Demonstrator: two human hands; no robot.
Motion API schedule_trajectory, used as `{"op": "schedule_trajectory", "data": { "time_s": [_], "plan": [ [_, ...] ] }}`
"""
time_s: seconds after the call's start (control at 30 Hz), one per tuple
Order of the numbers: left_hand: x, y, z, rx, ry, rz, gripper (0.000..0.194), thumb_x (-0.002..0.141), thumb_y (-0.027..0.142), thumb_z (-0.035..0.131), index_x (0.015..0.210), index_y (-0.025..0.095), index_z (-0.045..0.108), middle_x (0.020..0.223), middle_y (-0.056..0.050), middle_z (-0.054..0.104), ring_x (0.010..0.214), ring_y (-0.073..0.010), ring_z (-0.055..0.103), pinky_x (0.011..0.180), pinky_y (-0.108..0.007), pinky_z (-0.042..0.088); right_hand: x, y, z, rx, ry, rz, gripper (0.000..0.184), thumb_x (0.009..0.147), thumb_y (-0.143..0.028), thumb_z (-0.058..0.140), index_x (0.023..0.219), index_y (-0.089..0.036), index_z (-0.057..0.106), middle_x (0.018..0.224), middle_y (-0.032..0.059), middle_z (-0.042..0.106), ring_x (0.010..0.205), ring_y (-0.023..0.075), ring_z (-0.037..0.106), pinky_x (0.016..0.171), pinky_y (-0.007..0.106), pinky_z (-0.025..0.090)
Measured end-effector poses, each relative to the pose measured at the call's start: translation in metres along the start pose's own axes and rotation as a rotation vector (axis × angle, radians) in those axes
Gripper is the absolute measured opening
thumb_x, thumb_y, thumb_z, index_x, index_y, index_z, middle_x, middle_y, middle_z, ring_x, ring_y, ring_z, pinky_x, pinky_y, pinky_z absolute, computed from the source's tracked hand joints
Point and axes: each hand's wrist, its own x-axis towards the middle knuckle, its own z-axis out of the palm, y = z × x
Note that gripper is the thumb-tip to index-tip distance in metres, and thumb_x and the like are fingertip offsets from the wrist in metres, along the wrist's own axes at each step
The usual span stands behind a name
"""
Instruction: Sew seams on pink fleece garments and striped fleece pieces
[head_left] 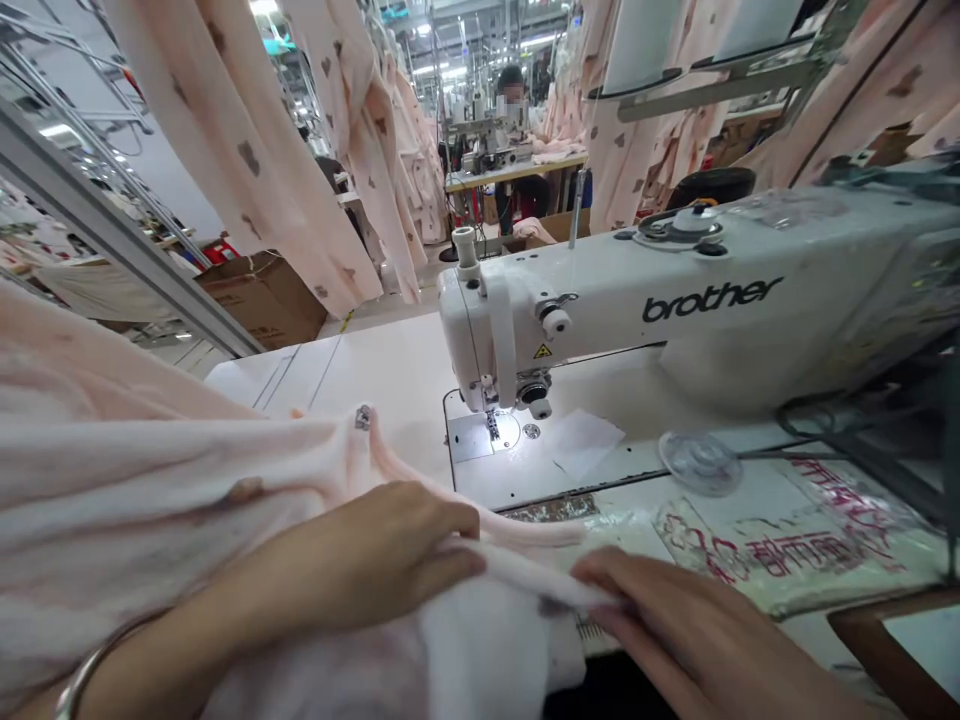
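Pale pink fleece fabric with small grey-brown motifs spreads over the left side and front of the sewing table. My left hand pinches a folded edge of it between thumb and fingers. A short way to the right, my right hand grips the same edge, its fingertips partly blurred. The stretch of edge between both hands is pulled fairly straight. Behind them stands a white sewing machine, its lit needle and presser foot over the metal plate. No fabric lies under the foot.
A clear plastic disc and a white scrap lie on the table right of the needle. Plastic with red writing covers the front right. Pink fabric pieces hang beyond, near a cardboard box. Another person sits farther back.
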Motion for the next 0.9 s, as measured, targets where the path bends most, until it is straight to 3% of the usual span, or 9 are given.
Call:
{"op": "schedule_trajectory", "data": {
  "time_s": [0.13,0.27,0.33,0.43,0.5,0.6,0.77,0.9],
  "plan": [
    [0.019,-0.014,0.007,0.129,-0.003,-0.029,0.029,0.09,0.031,0.041,0.073,0.018,0.061,0.069,-0.002,0.064,0.064,-0.017,0.059,0.058,-0.026,0.035,0.043,0.001,-0.002,-0.062,-0.179,0.174,0.012,0.086,-0.012,0.045,0.081,-0.021,0.051,0.081,-0.0008,0.059,0.076,0.0175,0.057,0.062,0.029,0.038],
    [0.028,-0.02,0.02,0.27,0.014,-0.072,0.028,0.088,0.03,0.042,0.072,0.016,0.061,0.069,-0.006,0.064,0.062,-0.0198,0.058,0.057,-0.029,0.036,0.064,0.0,-0.006,-0.09,-0.202,0.185,0.012,0.082,-0.009,0.048,0.078,-0.02,0.052,0.082,-0.0002,0.055,0.077,0.0162,0.053,0.06,0.028,0.03],
    [0.033,-0.018,0.031,0.41,0.1,-0.07,0.022,0.085,0.021,0.042,0.075,0.015,0.06,0.07,-0.008,0.062,0.064,-0.0225,0.057,0.058,-0.032,0.038,0.068,0.002,-0.004,-0.091,-0.21,0.172,0.013,0.079,-0.007,0.05,0.073,-0.019,0.052,0.079,0.0004,0.053,0.073,0.0154,0.05,0.057,0.028,0.027],
    [0.047,-0.012,0.048,0.497,0.263,0.064,0.015,0.08,0.011,0.044,0.088,0.012,0.057,0.084,-0.01,0.059,0.077,-0.0252,0.055,0.068,-0.037,0.041,0.074,0.007,-0.001,-0.055,-0.224,0.139,0.014,0.076,-0.007,0.052,0.068,-0.018,0.052,0.076,0.001,0.05,0.071,0.0154,0.047,0.059,0.028,0.028],
    [0.057,-0.01,0.054,0.409,0.268,0.149,0.012,0.079,0.016,0.049,0.089,0.012,0.055,0.09,-0.011,0.056,0.084,-0.0247,0.053,0.074,-0.037,0.042,0.077,0.01,-0.002,0.001,-0.232,0.102,0.014,0.076,-0.005,0.05,0.068,-0.017,0.051,0.079,0.0018,0.05,0.076,0.0157,0.048,0.063,0.028,0.031],
    [0.063,-0.011,0.05,0.166,0.181,0.159,0.015,0.079,0.026,0.056,0.085,0.013,0.053,0.091,-0.008,0.056,0.083,-0.0207,0.052,0.073,-0.032,0.043,0.083,0.014,-0.01,0.128,-0.283,0.058,0.012,0.074,-0.006,0.05,0.069,-0.017,0.05,0.082,0.0005,0.051,0.078,0.0129,0.049,0.066,0.025,0.035],
    [0.057,-0.016,0.035,-0.196,0.096,0.093,0.024,0.084,0.039,0.053,0.098,0.02,0.054,0.091,-0.002,0.06,0.084,-0.018,0.055,0.069,-0.028,0.041,0.095,0.025,-0.03,0.328,-0.454,0.093,0.008,0.074,-0.02,0.054,0.068,-0.019,0.049,0.06,-0.0056,0.049,0.055,0.0083,0.044,0.048,0.021,0.03],
    [0.056,-0.013,0.034,-0.302,0.108,0.089,0.025,0.086,0.042,0.05,0.095,0.023,0.062,0.082,0.001,0.062,0.078,-0.0152,0.055,0.065,-0.025,0.037,0.099,0.03,-0.037,0.438,-0.523,0.129,0.006,0.073,-0.021,0.054,0.07,-0.019,0.049,0.062,-0.0044,0.057,0.055,0.0085,0.048,0.045,0.02,0.03]
  ]
}}
